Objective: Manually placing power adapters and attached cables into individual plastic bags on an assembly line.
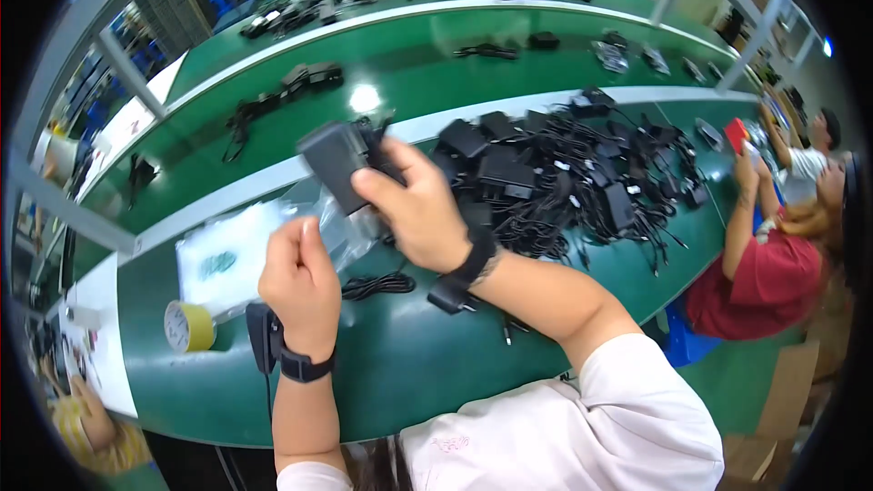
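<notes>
My right hand (421, 211) is closed round a black power adapter (329, 162), raised above the bench, with dark cable bunched by its fingers. My left hand (303, 277) is closed in a pinch at the edge of a clear plastic bag (348, 235), which spreads behind the thumb toward the space under the right hand. Below the bag lies a coiled black cable (377, 286) on the green bench. Left of my left hand are a flat stack of clear bags (205, 264) and a yellow tape roll (189, 325). My wrists wear black bands with small boxes.
A big heap of black adapters and cables (546, 186) covers the bench at right. Beyond a pale ledge, a green conveyor (409, 45) carries adapters and bagged items. A person in red (773, 273) sits at the right, holding a red object (736, 135). Metal posts frame the bench.
</notes>
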A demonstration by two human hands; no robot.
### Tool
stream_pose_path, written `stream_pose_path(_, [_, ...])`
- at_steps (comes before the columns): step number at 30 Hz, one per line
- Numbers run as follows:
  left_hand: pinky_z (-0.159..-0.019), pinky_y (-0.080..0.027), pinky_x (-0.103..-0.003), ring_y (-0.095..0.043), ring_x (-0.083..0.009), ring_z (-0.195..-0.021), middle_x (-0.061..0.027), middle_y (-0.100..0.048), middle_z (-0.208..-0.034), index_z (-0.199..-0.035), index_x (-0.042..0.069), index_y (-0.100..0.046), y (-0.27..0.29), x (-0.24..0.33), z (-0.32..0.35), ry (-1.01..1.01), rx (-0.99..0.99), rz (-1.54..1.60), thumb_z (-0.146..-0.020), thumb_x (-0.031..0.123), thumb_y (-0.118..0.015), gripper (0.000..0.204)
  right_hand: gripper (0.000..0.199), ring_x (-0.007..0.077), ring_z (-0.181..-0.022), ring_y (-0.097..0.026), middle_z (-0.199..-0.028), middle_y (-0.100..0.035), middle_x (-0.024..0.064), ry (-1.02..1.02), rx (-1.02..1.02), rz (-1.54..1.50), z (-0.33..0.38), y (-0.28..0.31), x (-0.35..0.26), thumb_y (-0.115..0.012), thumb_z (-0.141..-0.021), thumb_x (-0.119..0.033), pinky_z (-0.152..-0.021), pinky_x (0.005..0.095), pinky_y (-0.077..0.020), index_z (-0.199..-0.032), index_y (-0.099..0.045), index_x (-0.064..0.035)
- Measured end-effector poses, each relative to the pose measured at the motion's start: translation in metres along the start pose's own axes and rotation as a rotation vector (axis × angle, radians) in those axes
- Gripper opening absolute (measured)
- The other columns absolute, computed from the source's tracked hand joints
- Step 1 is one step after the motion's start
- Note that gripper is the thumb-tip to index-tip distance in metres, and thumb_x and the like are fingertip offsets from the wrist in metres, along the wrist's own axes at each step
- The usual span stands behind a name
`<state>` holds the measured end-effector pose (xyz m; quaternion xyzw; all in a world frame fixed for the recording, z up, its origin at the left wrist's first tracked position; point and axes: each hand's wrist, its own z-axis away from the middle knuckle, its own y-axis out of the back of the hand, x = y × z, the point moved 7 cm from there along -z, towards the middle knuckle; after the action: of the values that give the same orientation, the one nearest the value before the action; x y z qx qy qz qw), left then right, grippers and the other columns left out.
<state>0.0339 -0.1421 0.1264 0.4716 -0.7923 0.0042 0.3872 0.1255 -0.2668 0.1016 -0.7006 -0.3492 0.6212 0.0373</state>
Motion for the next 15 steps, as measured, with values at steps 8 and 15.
stream_pose_path(8, [-0.042, -0.024, -0.017, -0.034, 0.0016, -0.046, 0.0077, -0.045, -0.052, -0.080, 0.000, -0.057, -0.001, -0.055, -0.014, 0.551, -0.117, 0.459, -0.086, 0.013, -0.059, 0.014, 0.057, 0.0170, -0.101, -0.055, -0.114, -0.055, 0.0110, 0.315, -0.151, 0.597, 0.020, -0.015, -0.022, -0.064, -0.079, -0.009, -0.088, 0.0285, -0.0422, -0.129, -0.039, 0.0039])
stream_pose_path(15, [-0.042, -0.031, -0.019, -0.042, -0.0007, -0.048, 0.0035, -0.053, -0.055, -0.082, -0.001, -0.058, 0.003, -0.029, -0.011, 0.432, -0.093, 0.472, -0.087, 0.013, -0.058, 0.015, 0.055, 0.0314, -0.080, -0.052, -0.088, -0.054, 0.0147, 0.556, -0.459, 1.332, 0.038, -0.060, -0.004, -0.067, -0.067, -0.004, -0.071, 0.0372, -0.0448, -0.117, -0.046, 0.0025])
